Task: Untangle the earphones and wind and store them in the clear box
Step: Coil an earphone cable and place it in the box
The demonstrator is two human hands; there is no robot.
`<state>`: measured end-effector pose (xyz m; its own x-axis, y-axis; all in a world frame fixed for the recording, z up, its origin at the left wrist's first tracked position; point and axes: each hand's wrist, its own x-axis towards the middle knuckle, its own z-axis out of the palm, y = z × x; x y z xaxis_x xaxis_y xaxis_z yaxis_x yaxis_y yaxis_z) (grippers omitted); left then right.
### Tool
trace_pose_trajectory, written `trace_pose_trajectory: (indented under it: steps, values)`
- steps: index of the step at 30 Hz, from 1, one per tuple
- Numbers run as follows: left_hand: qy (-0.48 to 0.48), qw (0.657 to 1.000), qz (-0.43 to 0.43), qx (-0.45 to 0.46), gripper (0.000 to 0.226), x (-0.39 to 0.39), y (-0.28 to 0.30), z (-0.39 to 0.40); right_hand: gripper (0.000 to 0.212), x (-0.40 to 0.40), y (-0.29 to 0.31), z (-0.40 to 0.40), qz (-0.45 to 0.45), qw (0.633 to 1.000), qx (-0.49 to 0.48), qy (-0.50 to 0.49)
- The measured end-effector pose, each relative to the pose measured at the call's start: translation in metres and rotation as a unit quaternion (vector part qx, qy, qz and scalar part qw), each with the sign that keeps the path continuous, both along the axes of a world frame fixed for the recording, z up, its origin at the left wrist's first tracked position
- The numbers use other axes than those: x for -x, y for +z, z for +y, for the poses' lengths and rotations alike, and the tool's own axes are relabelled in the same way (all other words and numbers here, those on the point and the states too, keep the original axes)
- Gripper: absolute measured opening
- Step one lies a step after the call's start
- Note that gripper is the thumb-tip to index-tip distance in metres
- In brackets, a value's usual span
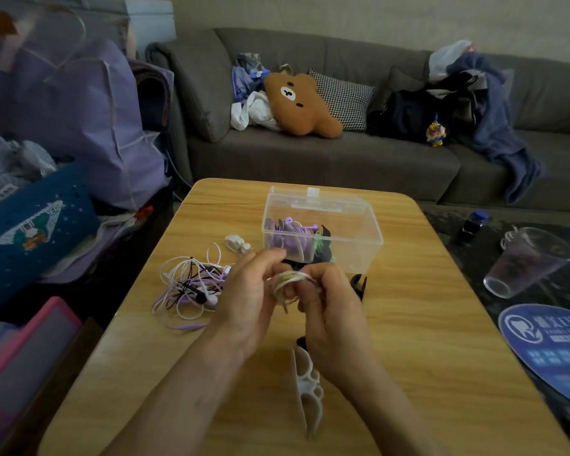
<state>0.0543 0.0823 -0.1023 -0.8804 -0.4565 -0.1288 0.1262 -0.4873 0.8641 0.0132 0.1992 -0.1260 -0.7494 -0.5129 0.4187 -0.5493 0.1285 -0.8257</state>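
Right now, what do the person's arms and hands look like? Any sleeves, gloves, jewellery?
Both forearms come in bare from the bottom edge, with no sleeve showing up to the frame limit. The left hand and right hand are bare too: no gloves, and no watch, bracelet or ring that I can make out. The fingertips are partly hidden, so small rings there cannot be ruled out.

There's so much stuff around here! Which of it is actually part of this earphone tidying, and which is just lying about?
Part of the job:
- white cable coil held by both hands, left, right
- tangled earphones
- clear box
- white winder

Just lying about:
- bear cushion
- plastic cup
- blue fan
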Motion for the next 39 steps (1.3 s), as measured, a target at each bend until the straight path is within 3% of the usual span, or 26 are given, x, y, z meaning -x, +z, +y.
trace_pose_trajectory:
  steps: [3,5,6,8,10,11,13,15,18,20,24,27,30,34,39]
  values:
    - [-0.017,0.999,0.027,0.015,0.034,-0.003,0.007,0.000,0.014,0.014,0.002,0.009,-0.057,0.997,-0.027,-0.049]
    - [-0.002,0.986,-0.041,0.160,0.036,-0.006,0.010,0.002,0.014,0.025,0.004,0.017,-0.089,0.993,-0.045,-0.065]
    - [-0.003,0.956,-0.098,0.277,0.035,-0.008,0.009,0.002,0.013,0.031,0.004,0.021,-0.097,0.991,-0.065,-0.069]
    - [-0.054,0.835,-0.208,0.507,0.029,-0.015,0.005,0.000,0.012,0.042,0.002,0.027,-0.112,0.984,-0.117,-0.078]
    - [-0.161,0.729,-0.296,0.596,0.038,-0.021,0.002,0.002,0.012,0.049,-0.003,0.031,-0.131,0.975,-0.156,-0.093]
    - [-0.207,0.695,-0.330,0.605,0.048,-0.023,0.001,0.005,0.013,0.052,-0.004,0.033,-0.142,0.971,-0.167,-0.099]
    - [-0.254,0.664,-0.365,0.602,0.059,-0.025,0.001,0.012,0.015,0.053,-0.004,0.033,-0.157,0.967,-0.175,-0.099]
    - [-0.248,0.658,-0.364,0.611,0.052,-0.025,-0.001,0.014,0.016,0.052,-0.003,0.032,-0.169,0.964,-0.178,-0.098]
    - [-0.250,0.668,-0.341,0.612,0.031,-0.022,-0.003,0.007,0.021,0.050,-0.002,0.032,-0.175,0.963,-0.180,-0.094]
    - [-0.256,0.694,-0.331,0.586,0.020,-0.023,-0.002,-0.003,0.027,0.049,0.000,0.033,-0.196,0.963,-0.167,-0.085]
    - [-0.249,0.788,-0.263,0.499,0.013,-0.025,-0.001,-0.023,0.030,0.043,0.008,0.033,-0.292,0.951,-0.082,-0.057]
    - [-0.250,0.882,-0.195,0.349,0.017,-0.028,0.001,-0.028,0.030,0.037,0.011,0.030,-0.362,0.932,-0.019,-0.014]
    - [-0.217,0.933,-0.140,0.251,0.021,-0.026,0.003,-0.022,0.030,0.031,0.015,0.027,-0.410,0.911,0.027,0.030]
    - [-0.136,0.966,-0.111,0.192,0.027,-0.020,0.001,-0.011,0.032,0.024,0.019,0.025,-0.439,0.894,0.068,0.064]
    - [-0.089,0.980,-0.110,0.137,0.024,-0.013,-0.005,0.002,0.033,0.017,0.017,0.020,-0.421,0.902,0.043,0.087]
